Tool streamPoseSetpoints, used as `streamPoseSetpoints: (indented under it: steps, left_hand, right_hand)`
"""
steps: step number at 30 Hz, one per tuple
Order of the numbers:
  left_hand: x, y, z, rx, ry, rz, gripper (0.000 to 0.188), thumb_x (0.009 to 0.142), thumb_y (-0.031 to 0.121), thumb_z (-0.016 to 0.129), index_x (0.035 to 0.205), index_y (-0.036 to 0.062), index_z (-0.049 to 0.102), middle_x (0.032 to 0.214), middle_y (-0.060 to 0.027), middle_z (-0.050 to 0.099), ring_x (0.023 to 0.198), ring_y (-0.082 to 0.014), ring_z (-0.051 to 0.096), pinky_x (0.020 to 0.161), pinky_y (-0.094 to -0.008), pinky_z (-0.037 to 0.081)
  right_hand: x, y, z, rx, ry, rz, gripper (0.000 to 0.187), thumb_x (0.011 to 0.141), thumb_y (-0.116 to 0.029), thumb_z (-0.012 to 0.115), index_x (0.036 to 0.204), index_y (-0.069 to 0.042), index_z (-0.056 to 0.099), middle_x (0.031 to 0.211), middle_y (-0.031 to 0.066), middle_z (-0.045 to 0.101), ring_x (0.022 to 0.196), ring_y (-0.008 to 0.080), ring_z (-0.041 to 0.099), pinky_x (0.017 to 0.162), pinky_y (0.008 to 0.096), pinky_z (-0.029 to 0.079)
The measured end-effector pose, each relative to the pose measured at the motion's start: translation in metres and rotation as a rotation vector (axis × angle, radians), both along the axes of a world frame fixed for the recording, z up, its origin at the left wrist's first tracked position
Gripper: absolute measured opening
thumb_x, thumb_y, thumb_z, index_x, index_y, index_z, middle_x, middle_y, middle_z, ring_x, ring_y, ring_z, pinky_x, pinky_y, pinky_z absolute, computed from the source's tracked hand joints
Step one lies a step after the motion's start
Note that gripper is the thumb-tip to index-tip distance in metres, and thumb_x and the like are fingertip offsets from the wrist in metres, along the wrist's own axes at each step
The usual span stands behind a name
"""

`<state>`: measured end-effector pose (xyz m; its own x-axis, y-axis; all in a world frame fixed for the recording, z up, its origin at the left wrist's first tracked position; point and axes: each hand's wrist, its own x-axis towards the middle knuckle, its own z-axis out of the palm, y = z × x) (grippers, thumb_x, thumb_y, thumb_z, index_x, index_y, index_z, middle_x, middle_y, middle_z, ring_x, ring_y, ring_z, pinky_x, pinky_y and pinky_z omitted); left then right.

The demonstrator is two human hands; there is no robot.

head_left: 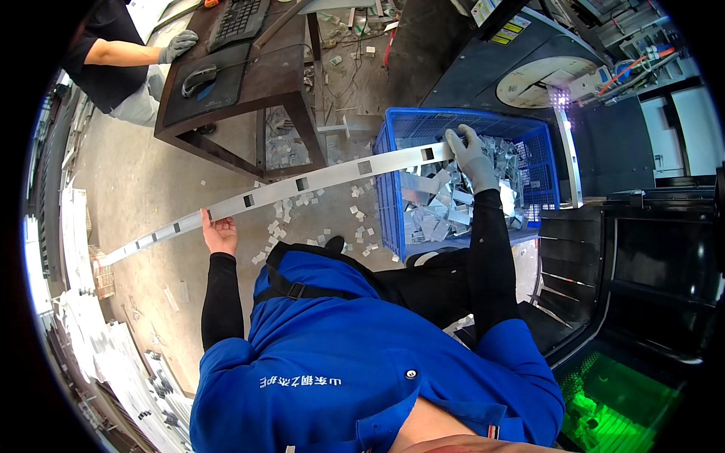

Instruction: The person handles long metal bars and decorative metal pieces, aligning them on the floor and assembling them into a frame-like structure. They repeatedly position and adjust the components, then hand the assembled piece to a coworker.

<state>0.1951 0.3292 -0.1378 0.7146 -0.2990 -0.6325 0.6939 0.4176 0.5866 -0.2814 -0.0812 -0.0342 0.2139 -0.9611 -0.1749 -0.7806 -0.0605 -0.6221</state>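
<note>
Strip: a long, flat, pale metal strip with square holes punched along it, running from the left middle of the frame up to the blue crate; held at two points so it stays level and does not sag.
Left hand: the bare left hand, left of centre, grips the strip's edge from below.
Right hand: the right hand, in a grey glove, clasps the strip's end above the crate.
Crate: a blue plastic mesh crate, upper centre, filled with shiny, sharp-cornered metal offcuts.
Floor: dusty concrete floor strewn with small square punchings.
Worktop: a dark worktop, upper left, where another person's gloved hand rests.
</note>
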Motion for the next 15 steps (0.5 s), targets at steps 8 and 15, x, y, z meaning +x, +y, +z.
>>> streamPoseSetpoints:
  steps: [8,15]
  left_hand:
    - [0.001,0.000,0.000,-0.009,-0.010,-0.002,0.034,0.088,0.040,0.076,0.106,0.0161,0.060,0.099,0.0003,0.059,0.091,-0.0140,0.056,0.074,-0.0308,0.047]
    - [-0.005,-0.003,0.005,-0.023,0.004,0.001,0.037,0.086,0.042,0.077,0.107,0.0167,0.060,0.099,0.0003,0.059,0.092,-0.0142,0.056,0.075,-0.0306,0.047]
  right_hand:
    - [-0.001,0.001,-0.002,-0.017,-0.102,0.002,0.066,0.092,-0.051,0.061,0.138,-0.003,0.055,0.128,0.0241,0.063,0.117,0.0351,0.062,0.100,0.0418,0.047]
    - [-0.003,0.003,-0.003,-0.040,-0.145,0.007,0.058,0.093,-0.043,0.062,0.134,-0.001,0.058,0.120,0.0224,0.067,0.109,0.0326,0.066,0.095,0.0391,0.050]
